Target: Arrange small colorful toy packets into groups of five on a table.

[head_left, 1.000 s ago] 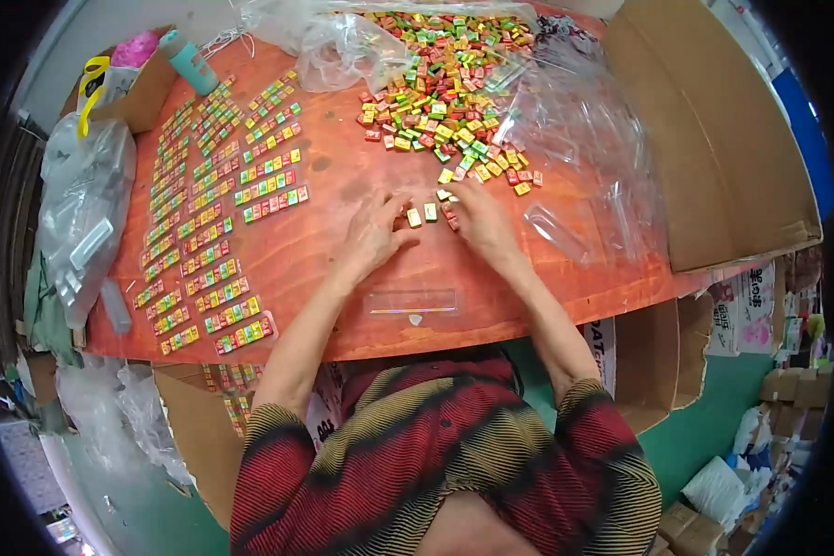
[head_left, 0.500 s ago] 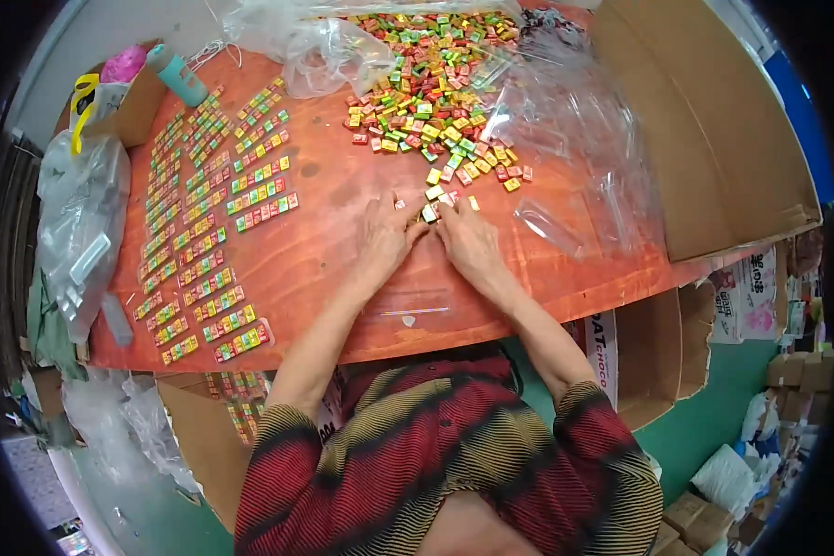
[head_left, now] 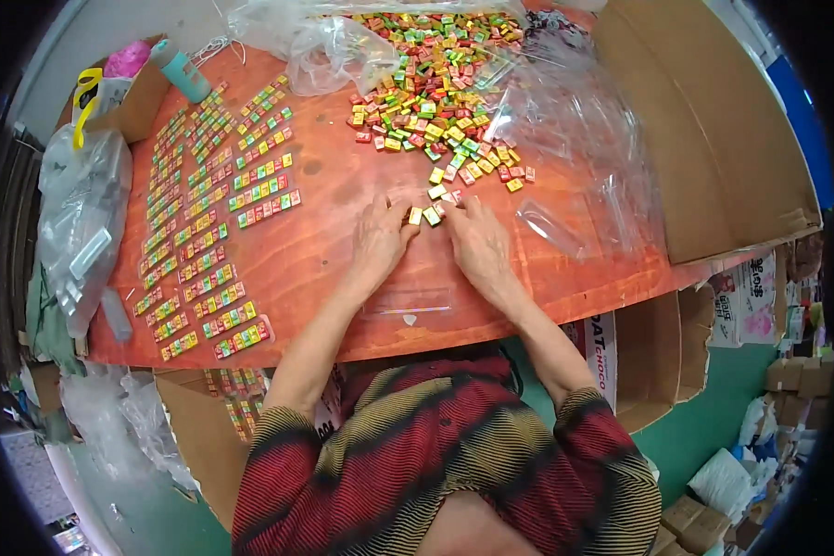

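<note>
Over the middle of the red-orange table [head_left: 329, 250], my two hands meet around a short row of small wrapped block-shaped pieces. With its fingers bent, my left hand [head_left: 380, 243] pinches the row's left end at a yellow piece [head_left: 415, 216]. A second yellow piece [head_left: 433, 216] sits beside it. My right hand [head_left: 480, 243] has its fingers closed on the row's right end, partly hiding a red piece there. Just beyond my fingertips lie a few loose pieces [head_left: 436, 192]. Closer to me is a clear plastic tray [head_left: 408, 302], near the table's front edge.
A big heap of red, yellow and green pieces [head_left: 435, 93] lies at the far side. Filled trays [head_left: 269, 211] stand in columns on the left. Clear empty trays [head_left: 565, 120] pile up right of the heap, beside a cardboard box [head_left: 704, 130]. A bottle [head_left: 183, 74] stands far left.
My hands have drawn slightly apart and a little toward me. Two yellow pieces now show side by side between my fingers. The view has shifted slightly.
</note>
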Motion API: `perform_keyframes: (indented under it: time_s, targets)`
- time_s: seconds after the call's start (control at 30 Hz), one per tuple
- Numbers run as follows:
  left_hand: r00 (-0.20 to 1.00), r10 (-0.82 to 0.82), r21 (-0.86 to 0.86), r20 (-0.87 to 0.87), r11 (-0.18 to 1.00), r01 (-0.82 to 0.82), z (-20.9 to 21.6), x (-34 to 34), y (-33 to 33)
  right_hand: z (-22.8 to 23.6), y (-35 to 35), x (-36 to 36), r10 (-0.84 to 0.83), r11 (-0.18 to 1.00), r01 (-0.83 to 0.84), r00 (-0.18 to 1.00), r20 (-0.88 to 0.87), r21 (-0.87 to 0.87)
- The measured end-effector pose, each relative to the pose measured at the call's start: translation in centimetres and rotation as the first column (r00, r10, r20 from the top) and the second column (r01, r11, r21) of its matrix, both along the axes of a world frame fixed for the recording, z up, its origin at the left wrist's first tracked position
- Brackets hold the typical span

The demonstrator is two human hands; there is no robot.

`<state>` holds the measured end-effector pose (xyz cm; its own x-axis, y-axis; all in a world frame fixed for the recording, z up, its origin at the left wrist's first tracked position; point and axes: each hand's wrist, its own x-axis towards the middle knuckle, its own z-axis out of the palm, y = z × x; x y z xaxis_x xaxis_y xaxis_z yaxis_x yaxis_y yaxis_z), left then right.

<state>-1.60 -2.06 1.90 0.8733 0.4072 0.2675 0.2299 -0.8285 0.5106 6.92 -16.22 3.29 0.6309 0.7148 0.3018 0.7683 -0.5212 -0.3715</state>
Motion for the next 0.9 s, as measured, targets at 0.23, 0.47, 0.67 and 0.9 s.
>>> perform_keyframes:
  time_s: [0.23, 0.47, 0.67, 0.9]
  targets:
    - [0.997, -0.064, -0.115, -0.037, 0.992, 0.059, 0.8, -0.1, 1.1, -0.8, 1.3, 2.0, 0.275, 0.961, -0.275, 0.961, -0.011, -0.042]
    - [0.994, -0.108, -0.211, -0.034, 0.973, 0.098, 0.8, -0.4, 1.8, -0.8, 1.6, 2.4, 0.291, 0.946, -0.303, 0.950, -0.111, -0.112]
    - [0.985, -0.158, -0.237, -0.068, 0.962, 0.137, 1.0, -0.8, 2.1, -0.9, 1.9, 1.9, 0.264, 0.955, -0.285, 0.942, -0.207, -0.078]
    - [0.980, -0.160, -0.184, -0.120, 0.973, 0.137, 1.6, -0.1, 1.4, -0.7, 2.4, 1.7, 0.265, 0.954, -0.287, 0.944, -0.198, -0.089]
